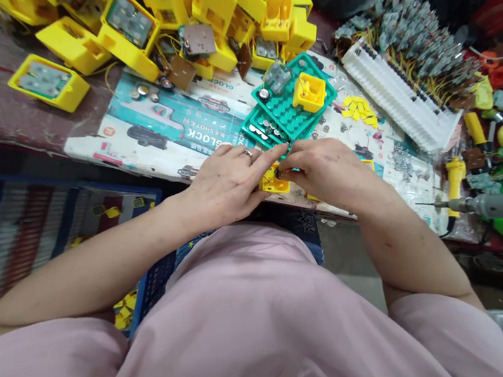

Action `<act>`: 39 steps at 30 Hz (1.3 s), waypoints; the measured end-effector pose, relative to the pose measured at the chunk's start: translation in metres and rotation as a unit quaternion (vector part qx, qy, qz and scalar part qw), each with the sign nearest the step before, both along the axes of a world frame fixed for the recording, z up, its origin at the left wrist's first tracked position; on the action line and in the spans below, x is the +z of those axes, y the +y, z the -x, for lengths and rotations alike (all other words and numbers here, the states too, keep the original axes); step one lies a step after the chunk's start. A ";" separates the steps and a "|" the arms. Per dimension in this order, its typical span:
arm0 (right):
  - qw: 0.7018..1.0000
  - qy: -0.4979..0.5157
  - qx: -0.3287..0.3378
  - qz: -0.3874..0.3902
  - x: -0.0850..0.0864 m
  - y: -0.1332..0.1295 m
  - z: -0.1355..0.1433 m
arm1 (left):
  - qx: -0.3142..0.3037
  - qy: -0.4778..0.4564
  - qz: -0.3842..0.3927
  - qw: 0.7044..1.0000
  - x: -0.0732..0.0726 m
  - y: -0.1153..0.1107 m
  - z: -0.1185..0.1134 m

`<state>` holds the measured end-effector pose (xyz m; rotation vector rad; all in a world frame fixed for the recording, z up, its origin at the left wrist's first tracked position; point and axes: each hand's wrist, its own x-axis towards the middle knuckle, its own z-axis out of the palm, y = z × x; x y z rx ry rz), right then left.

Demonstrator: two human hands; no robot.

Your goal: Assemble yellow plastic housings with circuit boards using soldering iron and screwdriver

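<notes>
My left hand [235,181], with a ring on one finger, steadies a small yellow plastic housing [274,183] at the table's front edge. Its index finger stretches over the housing towards my right hand. My right hand [325,166] is closed in a pinch at the housing's opening, on a small dark round piece [278,173] too small to name. Just beyond both hands lie two overlapping green trays [253,125]. Silver button cells [265,127] lie in the lower one, and a yellow battery box [309,92] sits on the upper one.
Many yellow housings [162,1] are heaped at the back. Small yellow pieces [358,111] lie right of the trays. A white rack [402,95] with wired grey parts stands further right. An electric screwdriver [500,205] juts in from the right. A blue crate [145,245] stands low left.
</notes>
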<state>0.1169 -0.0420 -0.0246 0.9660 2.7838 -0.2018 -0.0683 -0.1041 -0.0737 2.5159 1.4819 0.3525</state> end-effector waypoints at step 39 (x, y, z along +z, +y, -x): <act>0.977 0.092 0.024 -0.189 -0.018 -0.042 -0.015 | 0.074 -0.084 -0.111 0.987 -0.029 -0.032 0.007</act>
